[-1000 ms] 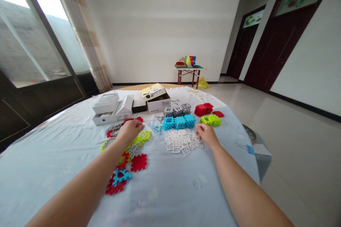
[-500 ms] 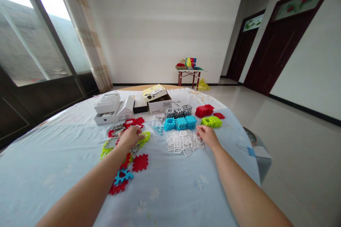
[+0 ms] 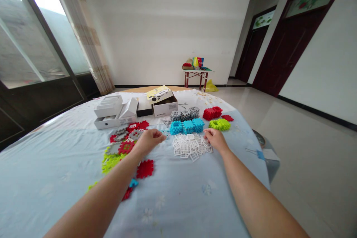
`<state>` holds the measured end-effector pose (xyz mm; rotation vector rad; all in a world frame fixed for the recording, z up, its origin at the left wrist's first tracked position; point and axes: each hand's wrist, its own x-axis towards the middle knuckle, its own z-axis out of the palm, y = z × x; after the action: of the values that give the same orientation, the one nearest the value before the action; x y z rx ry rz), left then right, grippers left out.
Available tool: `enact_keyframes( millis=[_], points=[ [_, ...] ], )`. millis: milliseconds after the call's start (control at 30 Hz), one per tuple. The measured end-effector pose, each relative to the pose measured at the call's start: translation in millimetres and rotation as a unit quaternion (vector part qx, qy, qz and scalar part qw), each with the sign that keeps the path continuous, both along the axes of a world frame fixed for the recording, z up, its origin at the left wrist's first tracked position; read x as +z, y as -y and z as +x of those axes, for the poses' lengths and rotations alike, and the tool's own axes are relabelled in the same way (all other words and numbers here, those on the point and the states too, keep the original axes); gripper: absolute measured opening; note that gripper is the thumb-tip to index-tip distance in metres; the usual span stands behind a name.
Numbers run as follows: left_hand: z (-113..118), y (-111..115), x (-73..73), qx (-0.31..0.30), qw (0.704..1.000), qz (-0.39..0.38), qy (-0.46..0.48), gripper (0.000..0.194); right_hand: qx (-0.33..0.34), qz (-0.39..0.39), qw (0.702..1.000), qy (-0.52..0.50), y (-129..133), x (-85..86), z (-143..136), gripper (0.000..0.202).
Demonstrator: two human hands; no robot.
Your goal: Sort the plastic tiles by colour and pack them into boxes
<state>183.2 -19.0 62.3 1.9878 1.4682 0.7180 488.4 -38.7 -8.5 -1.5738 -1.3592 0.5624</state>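
Note:
My left hand (image 3: pixel 150 141) is closed in a pinch above the cloth, between the mixed red, grey and green pieces (image 3: pixel 111 160) and a heap of white lattice pieces (image 3: pixel 187 145). Whatever its fingertips grip is too small to make out. At the heap's right edge, my right hand (image 3: pixel 216 138) has its fingers pinched together, and their contents are hidden. Blue stacks (image 3: pixel 188 126) stand just behind the heap, with grey stacks (image 3: pixel 185 113) behind them. Green pieces (image 3: pixel 219 124) and red stacks (image 3: pixel 212 113) sit beyond my right hand. A red square (image 3: pixel 145 169) lies below my left wrist.
White boxes (image 3: pixel 108 106) and an open box with a yellow lid (image 3: pixel 160 94) stand at the back left of the round table. A stool (image 3: pixel 272 161) is beside the table's right edge. By the far wall is a small table (image 3: pixel 196 70) with items on it.
My left hand has moved right, away from the mixed pieces and towards the white heap. My right hand has stayed by the heap. The view has shifted slightly.

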Motion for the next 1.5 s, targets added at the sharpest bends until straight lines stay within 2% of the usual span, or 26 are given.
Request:
enact_keyframes(
  millis=[133, 200, 267, 367, 467, 600, 700, 800, 900, 1000, 1133, 1233, 1333, 1433, 1500],
  points=[
    [40.1, 1.0, 5.2, -0.063, 0.995, -0.008, 0.072, 0.046, 0.003, -0.005, 1.0, -0.002, 0.3, 0.2, 0.4, 0.03],
    [43.8, 0.0, 9.4, -0.067, 0.994, 0.011, 0.085, 0.049, 0.002, -0.004, 1.0, 0.0, 0.9, 0.9, 0.2, 0.03],
    [33.6, -1.8, 13.8, -0.051, 0.995, 0.037, 0.083, 0.046, -0.001, -0.002, 1.0, 0.0, 1.6, 1.4, -0.3, 0.03],
    [-3.1, -5.3, 18.2, 0.003, 0.996, 0.076, 0.04, 0.041, -0.005, -0.002, 1.0, 0.003, 2.5, 1.9, -0.9, 0.03],
    [-53.0, -9.3, 17.4, 0.096, 0.99, 0.1, -0.033, 0.04, -0.012, 0.006, 0.999, 0.032, 3.6, 3.6, -2.0, 0.031],
    [-115.1, -11.1, 9.2, 0.207, 0.969, 0.093, -0.096, 0.04, -0.017, 0.08, 0.991, 0.102, 7.7, 13.0, -13.1, 0.029],
    [-147.3, -8.1, 1.6, 0.249, 0.957, 0.087, -0.122, 0.041, 0.022, 0.134, 0.98, 0.144, 15.1, 25.9, -36.8, 0.026],
    [-165.7, -4.7, -7.0, 0.282, 0.951, 0.064, -0.115, 0.044, 0.105, 0.158, 0.965, 0.179, 22.6, 39.5, -73.0, 0.022],
    [-173.8, -4.0, -17.6, 0.301, 0.947, 0.066, -0.094, 0.043, 0.203, 0.162, 0.938, 0.23, 22.3, 47.8, -113.5, 0.02],
    [-176.5, -5.8, -28.5, 0.306, 0.946, 0.078, -0.081, 0.042, 0.276, 0.165, 0.904, 0.283, 11.5, 47.2, -149.8, 0.023],
    [-178.4, -8.5, -38.0, 0.32, 0.94, 0.091, -0.072, 0.042, 0.298, 0.14, 0.883, 0.334, -8.4, 37.1, -183.8, 0.03],
    [-179.5, -8.0, -40.0, 0.328, 0.937, 0.097, -0.066, 0.042, 0.292, 0.119, 0.879, 0.358, -16.6, 31.3, -195.7, 0.03],
    [-179.3, -6.2, -39.6, 0.341, 0.934, 0.096, -0.053, 0.043, 0.282, 0.116, 0.885, 0.352, -15.5, 32.3, -196.6, 0.022],
    [-177.8, -6.1, -39.3, 0.348, 0.932, 0.093, -0.039, 0.043, 0.246, 0.115, 0.92, 0.281, -10.0, 37.5, -190.8, 0.023],
    [-176.6, -7.2, -39.7, 0.35, 0.932, 0.087, -0.035, 0.042, 0.244, 0.081, 0.942, 0.217, -7.0, 39.6, -186.3, 0.027]
  ],
)
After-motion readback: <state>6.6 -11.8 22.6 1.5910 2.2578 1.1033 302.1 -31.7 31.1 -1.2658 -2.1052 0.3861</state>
